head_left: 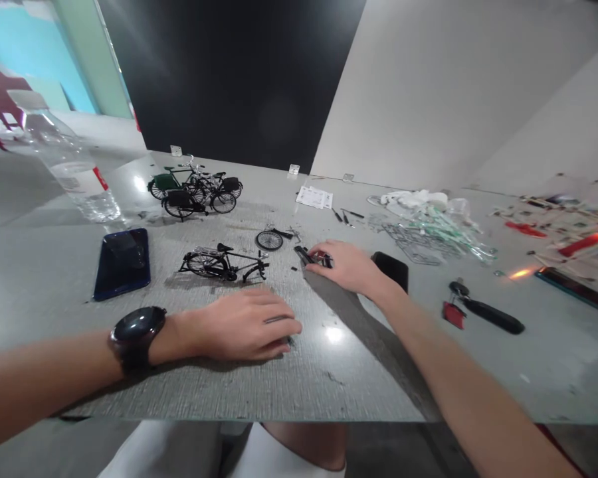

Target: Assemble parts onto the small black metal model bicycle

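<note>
Bicycle-model part point(313, 257) pinched in right hand point(337, 267); left hand point(242, 325) curled on bench point(219, 392), grip undeterminable. Finger slip could drop the part among loose small pieces point(294, 268), risking loss.

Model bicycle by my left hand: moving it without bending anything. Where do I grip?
Likely pinch the model bicycle's frame tubes below the saddle from above, with your left hand coming from the near side. That frame looks stiffer than the thin-spoked rear wheel, and the fork end has no wheel.
</note>
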### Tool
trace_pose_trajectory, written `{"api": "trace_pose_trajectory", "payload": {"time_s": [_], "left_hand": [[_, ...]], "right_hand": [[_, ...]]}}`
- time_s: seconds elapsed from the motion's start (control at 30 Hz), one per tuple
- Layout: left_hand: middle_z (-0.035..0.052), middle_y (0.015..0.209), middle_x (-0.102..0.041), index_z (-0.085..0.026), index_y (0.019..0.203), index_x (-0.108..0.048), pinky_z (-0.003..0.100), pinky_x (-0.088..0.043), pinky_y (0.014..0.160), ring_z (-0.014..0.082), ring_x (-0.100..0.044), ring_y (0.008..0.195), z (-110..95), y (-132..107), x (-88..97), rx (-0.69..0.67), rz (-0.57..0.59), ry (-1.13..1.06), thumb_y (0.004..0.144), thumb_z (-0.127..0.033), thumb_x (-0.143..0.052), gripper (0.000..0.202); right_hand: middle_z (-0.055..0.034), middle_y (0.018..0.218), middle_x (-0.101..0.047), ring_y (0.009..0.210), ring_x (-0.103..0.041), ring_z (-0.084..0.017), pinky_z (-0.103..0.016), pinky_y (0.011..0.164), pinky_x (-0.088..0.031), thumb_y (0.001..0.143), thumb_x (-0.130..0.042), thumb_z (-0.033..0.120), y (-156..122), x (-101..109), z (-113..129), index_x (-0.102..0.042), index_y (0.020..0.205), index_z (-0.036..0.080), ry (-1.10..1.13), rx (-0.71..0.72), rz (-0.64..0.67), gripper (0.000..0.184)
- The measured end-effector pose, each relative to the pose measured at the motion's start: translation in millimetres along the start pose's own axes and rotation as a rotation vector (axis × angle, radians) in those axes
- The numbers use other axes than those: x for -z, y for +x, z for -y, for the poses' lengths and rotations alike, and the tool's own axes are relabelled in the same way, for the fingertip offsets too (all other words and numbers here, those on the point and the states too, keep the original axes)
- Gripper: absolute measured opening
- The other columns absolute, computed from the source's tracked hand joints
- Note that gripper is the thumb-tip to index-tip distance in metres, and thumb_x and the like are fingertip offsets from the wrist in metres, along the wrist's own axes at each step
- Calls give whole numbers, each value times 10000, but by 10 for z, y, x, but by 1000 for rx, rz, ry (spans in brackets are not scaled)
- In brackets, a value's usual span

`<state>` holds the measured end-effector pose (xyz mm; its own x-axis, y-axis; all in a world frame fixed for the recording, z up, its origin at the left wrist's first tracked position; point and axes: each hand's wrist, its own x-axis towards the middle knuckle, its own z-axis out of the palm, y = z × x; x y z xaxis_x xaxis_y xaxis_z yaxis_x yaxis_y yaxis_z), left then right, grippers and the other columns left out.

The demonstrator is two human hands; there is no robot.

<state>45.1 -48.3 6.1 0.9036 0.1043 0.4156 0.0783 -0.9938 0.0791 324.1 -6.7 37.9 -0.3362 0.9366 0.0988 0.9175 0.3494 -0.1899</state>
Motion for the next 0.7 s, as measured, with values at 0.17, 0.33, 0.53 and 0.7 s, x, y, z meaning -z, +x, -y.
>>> {"api": "trace_pose_trajectory", "payload": {"time_s": [0.17,0.33,0.53,0.7], "left_hand": [[111,1144,-709,-168,1198,-600,356,-514,952,229,-655,1057,-17,-17,14,95,6,-136,1027,-358,-486,280],[109,1135,-704,-172,1186,-598,358,-504,961,231,-648,1068,-1,-25,-15,114,17,-167,1026,-363,-487,273],[100,1117,-692,-183,1168,-600,364,-498,957,232,-638,1057,-6,-17,22,145,43,-200,1024,-375,-483,266],[95,1095,-697,-185,1172,-604,356,-510,941,223,-646,1034,-11,-12,-8,143,29,-193,1017,-368,-498,262]], "right_hand": [[-116,1191,-713,975,-670,-283,-405,775,-516,938,-575,543,-5,20,-29,-712,1174,226,52,-50,27,418],[-88,1171,-724,1025,-663,-268,-409,839,-500,984,-504,298,-21,34,-132,-735,1095,237,9,-11,-7,263],[-85,1113,-732,933,-667,-249,-368,758,-484,985,-541,387,9,5,-103,-724,1051,229,-48,-55,-23,251],[-88,1010,-740,834,-656,-228,-334,674,-450,973,-566,403,39,-24,-40,-712,977,216,-45,-127,-20,237]]}}
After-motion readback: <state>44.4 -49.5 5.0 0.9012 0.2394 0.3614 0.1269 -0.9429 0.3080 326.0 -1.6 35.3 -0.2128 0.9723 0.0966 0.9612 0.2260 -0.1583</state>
